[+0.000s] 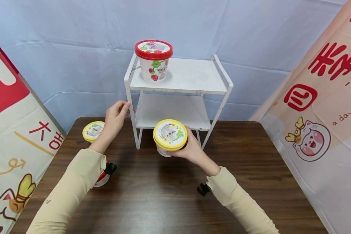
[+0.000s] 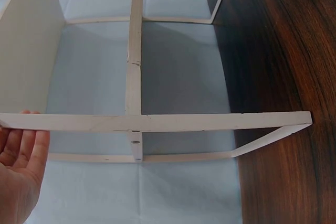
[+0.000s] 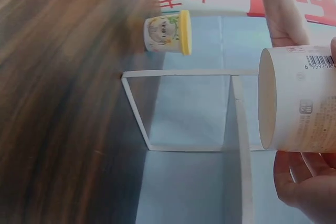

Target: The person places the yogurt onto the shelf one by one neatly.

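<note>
My right hand (image 1: 192, 149) grips a white paper tub with a yellow lid (image 1: 169, 135) from its right side. The tub is upright in the air in front of the rack's lower shelf; its base and printed barcode side (image 3: 299, 100) face the right wrist camera. My left hand (image 1: 115, 114) holds the left front post of a white two-tier rack (image 1: 193, 76); in the left wrist view its fingers (image 2: 23, 148) reach behind the post. On the rack's top shelf, at the left, stands a red-lidded tub (image 1: 153, 61) with strawberry print.
Another yellow-lidded tub (image 1: 93, 130) stands on the dark wooden table (image 1: 152, 201), left of the rack and partly behind my left arm. A second red-lidded tub (image 1: 101, 180) is mostly hidden under my left sleeve. Pale cloth (image 1: 76, 52) hangs behind; printed banners (image 1: 307, 107) flank the table.
</note>
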The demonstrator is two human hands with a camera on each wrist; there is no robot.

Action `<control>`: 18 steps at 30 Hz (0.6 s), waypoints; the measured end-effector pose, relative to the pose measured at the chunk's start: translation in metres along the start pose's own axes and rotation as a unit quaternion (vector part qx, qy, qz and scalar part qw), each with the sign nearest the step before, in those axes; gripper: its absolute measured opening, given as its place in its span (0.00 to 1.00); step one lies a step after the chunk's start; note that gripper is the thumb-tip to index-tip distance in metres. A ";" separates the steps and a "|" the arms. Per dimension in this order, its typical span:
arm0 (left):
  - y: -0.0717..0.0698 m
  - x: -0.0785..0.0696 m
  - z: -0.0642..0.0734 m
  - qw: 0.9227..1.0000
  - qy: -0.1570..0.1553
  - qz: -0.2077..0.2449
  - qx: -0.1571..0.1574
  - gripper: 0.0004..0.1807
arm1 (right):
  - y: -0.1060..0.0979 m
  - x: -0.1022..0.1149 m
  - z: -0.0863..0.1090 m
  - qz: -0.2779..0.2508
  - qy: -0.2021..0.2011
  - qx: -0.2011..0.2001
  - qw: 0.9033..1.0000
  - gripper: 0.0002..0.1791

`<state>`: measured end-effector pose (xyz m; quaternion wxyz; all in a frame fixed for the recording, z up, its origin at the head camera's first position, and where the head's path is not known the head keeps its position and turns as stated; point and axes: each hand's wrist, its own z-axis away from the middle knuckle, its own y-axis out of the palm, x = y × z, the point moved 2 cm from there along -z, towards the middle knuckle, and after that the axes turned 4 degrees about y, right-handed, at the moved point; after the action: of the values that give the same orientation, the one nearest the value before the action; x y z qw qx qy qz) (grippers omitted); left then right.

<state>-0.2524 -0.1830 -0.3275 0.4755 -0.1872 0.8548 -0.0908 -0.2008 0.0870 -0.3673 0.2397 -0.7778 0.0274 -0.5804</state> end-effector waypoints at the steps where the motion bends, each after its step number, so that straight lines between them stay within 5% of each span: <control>1: 0.000 0.000 0.000 1.000 0.000 -0.001 0.001 0.19 | 0.000 0.001 -0.001 0.000 -0.001 -0.001 1.000 0.53; 18: 0.000 0.001 0.000 1.000 0.000 0.006 0.001 0.19 | -0.002 0.016 -0.019 -0.046 -0.010 -0.004 0.999 0.52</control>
<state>-0.2530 -0.1832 -0.3283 0.4762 -0.1811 0.8559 -0.0889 -0.2131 0.0770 -0.3481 0.2096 -0.7848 -0.0081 -0.5832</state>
